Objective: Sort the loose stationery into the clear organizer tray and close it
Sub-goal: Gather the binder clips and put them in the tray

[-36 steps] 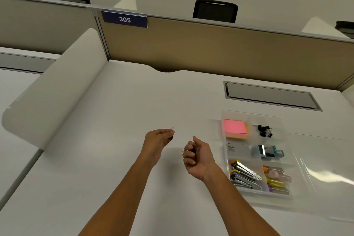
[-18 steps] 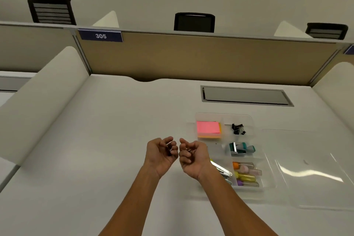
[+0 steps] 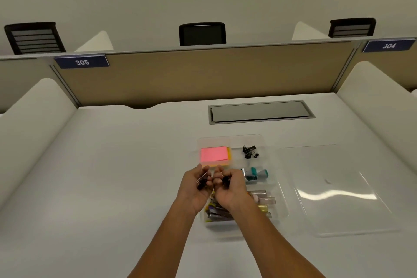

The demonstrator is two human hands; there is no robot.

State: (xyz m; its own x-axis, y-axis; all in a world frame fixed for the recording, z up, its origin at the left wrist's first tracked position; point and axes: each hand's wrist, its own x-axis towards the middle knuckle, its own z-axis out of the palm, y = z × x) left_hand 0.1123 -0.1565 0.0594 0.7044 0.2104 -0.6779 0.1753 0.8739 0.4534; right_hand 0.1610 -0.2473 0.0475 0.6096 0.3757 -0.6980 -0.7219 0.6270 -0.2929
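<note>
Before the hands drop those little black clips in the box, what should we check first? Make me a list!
1. Left hand grips a black clip: ok.
2. Right hand grips a black clip: ok.
3. Clip compartment holding the binder clips has room left: ok.
4. Hands are over that compartment: not ok; they hover nearer the person, by the pink sticky notes.
5. Clear lid is off, lying on the desk right of the organizer tray: ok.
6. No loose stationery left on the desk: cannot tell; the arms hide part of it.
</note>
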